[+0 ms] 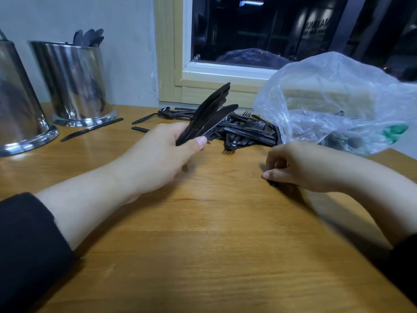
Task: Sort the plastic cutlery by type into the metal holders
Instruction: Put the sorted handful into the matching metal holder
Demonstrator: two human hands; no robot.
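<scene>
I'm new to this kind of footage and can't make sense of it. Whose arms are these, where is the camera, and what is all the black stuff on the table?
There is no machine here: a person wears a camera on the head, looking down at both bare hands. The left hand grips a bunch of black plastic knives. The right hand is curled over something small and dark; it is too blurred to name. On the wooden table lies a pile of mixed black cutlery beside a clear plastic bag. At the left stand two metal holders; the farther one already has cutlery in it, and a single knife lies before it.
</scene>
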